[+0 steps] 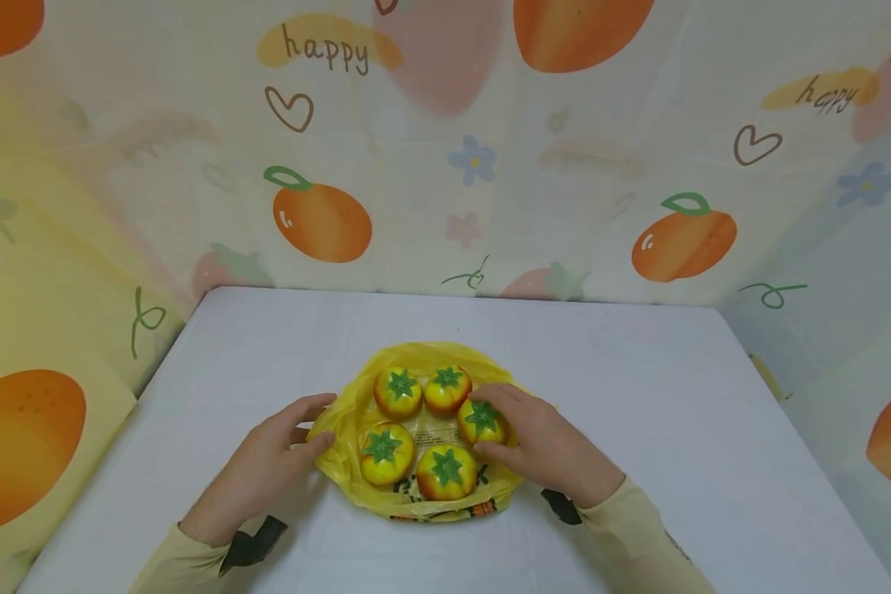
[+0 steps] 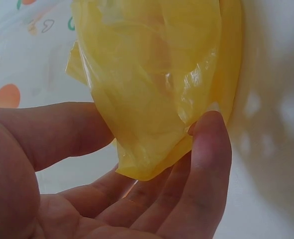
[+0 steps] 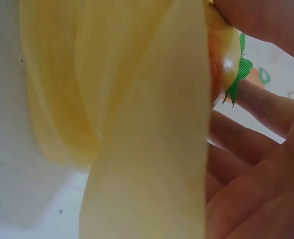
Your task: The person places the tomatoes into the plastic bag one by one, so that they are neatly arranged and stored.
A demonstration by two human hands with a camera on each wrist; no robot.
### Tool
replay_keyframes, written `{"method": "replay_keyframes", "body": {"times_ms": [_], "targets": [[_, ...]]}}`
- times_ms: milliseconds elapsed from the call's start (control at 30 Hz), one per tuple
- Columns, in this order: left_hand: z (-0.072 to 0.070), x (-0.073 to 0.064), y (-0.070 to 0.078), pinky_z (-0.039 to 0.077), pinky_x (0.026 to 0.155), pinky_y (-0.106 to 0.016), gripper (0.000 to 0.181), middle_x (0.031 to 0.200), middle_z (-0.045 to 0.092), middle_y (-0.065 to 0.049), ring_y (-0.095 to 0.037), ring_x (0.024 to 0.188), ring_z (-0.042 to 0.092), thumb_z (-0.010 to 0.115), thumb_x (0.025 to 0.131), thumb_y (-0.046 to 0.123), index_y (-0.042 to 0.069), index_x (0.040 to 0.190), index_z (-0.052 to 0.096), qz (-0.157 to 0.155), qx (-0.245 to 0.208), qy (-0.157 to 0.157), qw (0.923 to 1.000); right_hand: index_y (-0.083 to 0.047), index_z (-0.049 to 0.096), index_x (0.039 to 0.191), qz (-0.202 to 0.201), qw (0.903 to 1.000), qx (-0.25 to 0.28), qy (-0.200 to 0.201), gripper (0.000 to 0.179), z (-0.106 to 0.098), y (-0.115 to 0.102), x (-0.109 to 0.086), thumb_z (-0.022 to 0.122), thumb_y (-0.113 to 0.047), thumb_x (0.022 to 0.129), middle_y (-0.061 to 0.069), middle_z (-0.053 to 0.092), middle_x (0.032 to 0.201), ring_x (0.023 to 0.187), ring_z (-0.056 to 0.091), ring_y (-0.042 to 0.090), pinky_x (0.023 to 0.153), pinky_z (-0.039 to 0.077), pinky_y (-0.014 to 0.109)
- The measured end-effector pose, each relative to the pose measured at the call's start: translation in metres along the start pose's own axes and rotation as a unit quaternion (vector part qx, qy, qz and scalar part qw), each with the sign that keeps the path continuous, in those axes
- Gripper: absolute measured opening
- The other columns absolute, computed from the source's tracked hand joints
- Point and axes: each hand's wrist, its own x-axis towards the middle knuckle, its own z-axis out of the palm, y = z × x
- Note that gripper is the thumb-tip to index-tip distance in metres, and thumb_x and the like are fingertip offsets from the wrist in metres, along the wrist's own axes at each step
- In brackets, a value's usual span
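Note:
An open yellow plastic bag (image 1: 349,487) lies in the middle of the table, with several yellow-and-red persimmons (image 1: 388,454) inside, their green star-shaped leaf caps facing up. At its left edge my left hand (image 1: 278,454) holds the bag, thumb and fingers on either side of the yellow film (image 2: 142,99) in the left wrist view. My right hand (image 1: 542,437) grips the rightmost persimmon (image 1: 483,421) between thumb and fingers at the bag's right side. Bag film covers most of that persimmon in the right wrist view, where its green leaf cap (image 3: 240,72) sticks out past the edge.
The white table (image 1: 638,371) reaches back to a fruit-patterned cloth (image 1: 416,206) that hangs behind it and along both sides. Dark bands (image 1: 255,544) show at the sleeve cuffs.

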Motion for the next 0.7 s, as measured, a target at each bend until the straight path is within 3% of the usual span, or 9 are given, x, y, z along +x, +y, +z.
{"method": "replay_keyframes", "body": {"times_ms": [700], "targets": [[-0.0015,-0.0048,0.0013,0.062,0.100,-0.056,0.060,0.156,0.060,-0.021,-0.044,0.128,0.068,0.068,0.108,0.031,0.017,0.162,0.047,-0.004,0.004,0.004,1.0000,-0.019,0.058,0.150,-0.002,0.9997,-0.010,-0.021,0.057,0.0100,0.0042,0.0033,0.081,-0.031,0.099,0.000,0.061,0.152,0.138,0.062,0.019,0.117,0.053,0.045]]}}
